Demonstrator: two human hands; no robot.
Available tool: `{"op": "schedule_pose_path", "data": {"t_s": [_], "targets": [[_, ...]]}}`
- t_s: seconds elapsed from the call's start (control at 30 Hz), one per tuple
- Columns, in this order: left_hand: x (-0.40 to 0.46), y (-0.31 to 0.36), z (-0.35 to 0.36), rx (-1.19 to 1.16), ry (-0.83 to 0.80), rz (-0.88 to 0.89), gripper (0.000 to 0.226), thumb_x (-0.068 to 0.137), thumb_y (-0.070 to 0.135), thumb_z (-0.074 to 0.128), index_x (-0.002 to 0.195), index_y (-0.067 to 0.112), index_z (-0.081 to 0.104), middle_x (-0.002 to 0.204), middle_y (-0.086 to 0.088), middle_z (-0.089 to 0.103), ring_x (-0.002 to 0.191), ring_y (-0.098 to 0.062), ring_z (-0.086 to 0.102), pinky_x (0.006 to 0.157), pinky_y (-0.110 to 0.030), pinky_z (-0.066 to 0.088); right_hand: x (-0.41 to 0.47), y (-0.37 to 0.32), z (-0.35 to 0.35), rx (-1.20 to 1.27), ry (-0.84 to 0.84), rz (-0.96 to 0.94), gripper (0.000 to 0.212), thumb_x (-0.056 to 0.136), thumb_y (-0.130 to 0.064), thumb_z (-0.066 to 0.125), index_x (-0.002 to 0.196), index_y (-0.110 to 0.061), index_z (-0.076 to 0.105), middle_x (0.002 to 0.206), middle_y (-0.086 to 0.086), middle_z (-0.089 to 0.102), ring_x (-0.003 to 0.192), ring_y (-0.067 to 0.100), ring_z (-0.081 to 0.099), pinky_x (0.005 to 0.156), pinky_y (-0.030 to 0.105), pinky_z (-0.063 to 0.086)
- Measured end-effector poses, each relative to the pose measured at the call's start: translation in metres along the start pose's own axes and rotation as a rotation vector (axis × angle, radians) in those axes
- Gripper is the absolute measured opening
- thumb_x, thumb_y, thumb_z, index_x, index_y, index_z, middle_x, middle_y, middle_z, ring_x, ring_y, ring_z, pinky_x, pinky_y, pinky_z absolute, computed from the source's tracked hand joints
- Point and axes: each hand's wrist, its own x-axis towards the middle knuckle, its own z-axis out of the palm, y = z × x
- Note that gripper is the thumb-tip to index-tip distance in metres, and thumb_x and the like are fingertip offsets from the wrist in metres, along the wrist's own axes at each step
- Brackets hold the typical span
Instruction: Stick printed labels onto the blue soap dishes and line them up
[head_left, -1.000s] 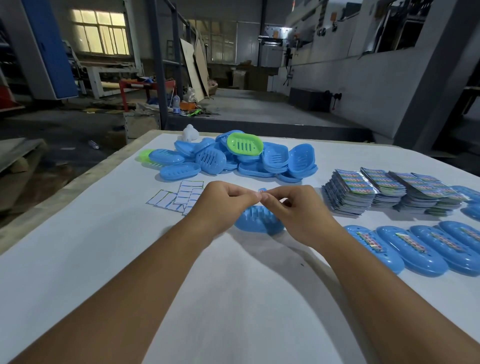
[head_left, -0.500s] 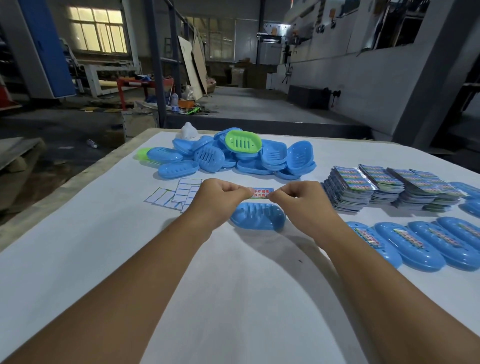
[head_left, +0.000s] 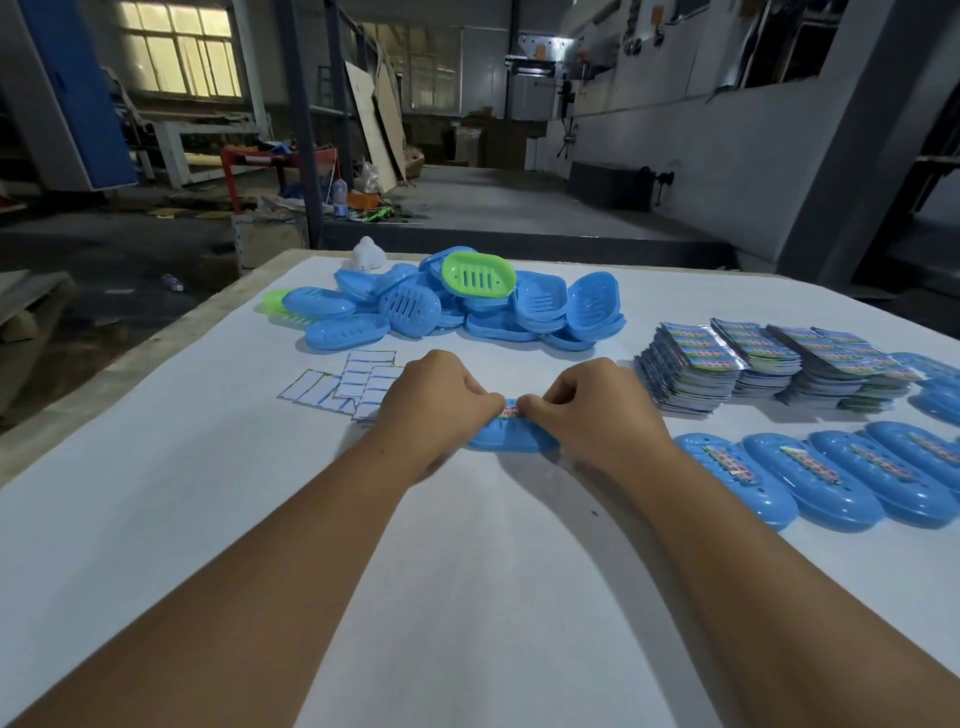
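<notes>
A printed label (head_left: 510, 411) lies on a blue soap dish (head_left: 511, 439) at the counter's (head_left: 156, 493) centre, its ends pinched by the curled fingers of the left hand (head_left: 434, 402) and right hand (head_left: 592, 408). At 3 o'clock, labelled dishes (head_left: 810, 475) lie side by side; at 12, a loose pile of dishes (head_left: 467, 306), mostly blue.

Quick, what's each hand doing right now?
Left hand: fingers curled, pinching the left end of the label on the blue soap dish.
Right hand: fingers curled, pinching the label's right end.
</notes>
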Motion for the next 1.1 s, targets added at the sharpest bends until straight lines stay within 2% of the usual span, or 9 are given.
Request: {"op": "schedule_pose_path", "data": {"t_s": [0.1, 0.2, 0.33, 0.43, 0.57, 0.73, 0.9, 0.97, 1.1], "targets": [[0.0, 0.001, 0.001, 0.126, 0.038, 0.059, 0.021, 0.07, 0.04, 0.076, 0.062, 0.023, 0.067, 0.063, 0.008, 0.067, 0.069, -0.012, 0.065, 0.054, -0.024, 0.045, -0.001, -0.003, -0.002, -0.102, -0.001, -0.024, 0.038, 0.075, -0.06, 0.072, 0.061, -0.026, 0.064, 0.066, -0.008, 0.066, 0.072, 0.017, 0.062, 0.054, 0.028, 0.041], [0.0, 0.0, 0.001, 0.195, 0.088, 0.119, 0.023, 0.071, 0.045, 0.076, 0.073, 0.026, 0.063, 0.069, 0.009, 0.063, 0.073, -0.013, 0.061, 0.053, -0.026, 0.037, -0.001, -0.005, -0.005, -0.155, 0.014, -0.017, 0.042, 0.073, -0.066, 0.072, 0.076, -0.025, 0.062, 0.08, -0.011, 0.064, 0.081, 0.016, 0.061, 0.061, 0.031, 0.045], [0.001, -0.005, 0.004, 0.109, 0.064, 0.067, 0.028, 0.081, 0.05, 0.068, 0.094, 0.03, 0.054, 0.084, 0.005, 0.062, 0.08, -0.017, 0.061, 0.066, -0.035, 0.048, -0.008, -0.005, -0.005, -0.017, -0.108, -0.194, 0.05, 0.082, -0.06, 0.068, 0.123, -0.033, 0.063, 0.121, -0.011, 0.063, 0.109, 0.013, 0.059, 0.084, 0.032, 0.047], [0.002, -0.007, 0.001, -0.044, 0.074, 0.036, 0.014, 0.093, 0.04, 0.054, 0.096, 0.027, 0.055, 0.088, 0.002, 0.064, 0.084, -0.021, 0.061, 0.067, -0.037, 0.047, -0.015, -0.012, -0.006, -0.019, -0.259, -0.347, 0.051, 0.085, -0.048, 0.067, 0.134, -0.039, 0.057, 0.13, -0.011, 0.062, 0.114, 0.015, 0.059, 0.088, 0.031, 0.048], [0.0, -0.011, -0.003, -0.054, 0.135, 0.098, 0.014, 0.097, 0.037, 0.046, 0.095, 0.026, 0.054, 0.075, 0.002, 0.061, 0.073, -0.02, 0.058, 0.057, -0.034, 0.037, -0.016, -0.008, -0.03, -0.368, -0.291, -0.22, 0.057, 0.077, -0.068, 0.056, 0.129, -0.045, 0.055, 0.12, -0.011, 0.062, 0.105, 0.018, 0.058, 0.075, 0.033, 0.044], [-0.004, -0.01, 0.001, 0.002, 0.167, 0.17, 0.009, 0.097, 0.034, 0.051, 0.092, 0.027, 0.055, 0.063, 0.003, 0.059, 0.064, -0.015, 0.057, 0.053, -0.03, 0.037, -0.023, 0.013, -0.068, -0.492, -0.4, 0.047, 0.06, 0.058, -0.076, 0.062, 0.078, -0.019, 0.064, 0.074, -0.005, 0.064, 0.07, 0.018, 0.062, 0.057, 0.028, 0.042], [-0.007, -0.009, 0.001, 0.004, 0.159, 0.212, 0.006, 0.095, 0.031, 0.056, 0.091, 0.027, 0.057, 0.059, 0.001, 0.06, 0.062, -0.016, 0.059, 0.055, -0.03, 0.042, -0.025, 0.017, -0.082, -0.491, -0.417, 0.106, 0.043, 0.062, -0.055, 0.074, 0.067, -0.014, 0.061, 0.058, -0.002, 0.061, 0.06, 0.02, 0.059, 0.053, 0.026, 0.042], [-0.007, -0.009, 0.0, -0.007, 0.156, 0.217, 0.005, 0.095, 0.031, 0.057, 0.09, 0.028, 0.057, 0.058, 0.001, 0.059, 0.062, -0.015, 0.059, 0.053, -0.03, 0.039, -0.024, 0.02, -0.085, -0.514, -0.404, 0.112, 0.026, 0.071, -0.034, 0.074, 0.088, -0.016, 0.068, 0.077, 0.002, 0.069, 0.073, 0.023, 0.066, 0.063, 0.028, 0.05], [-0.01, -0.008, 0.0, -0.019, 0.126, 0.239, 0.006, 0.094, 0.03, 0.058, 0.089, 0.028, 0.058, 0.056, 0.004, 0.056, 0.06, -0.014, 0.058, 0.052, -0.029, 0.039, -0.019, 0.029, -0.087, -0.509, -0.397, 0.146, 0.04, 0.081, -0.002, 0.054, 0.118, -0.011, 0.068, 0.108, 0.011, 0.065, 0.092, 0.026, 0.066, 0.073, 0.032, 0.052]]}}
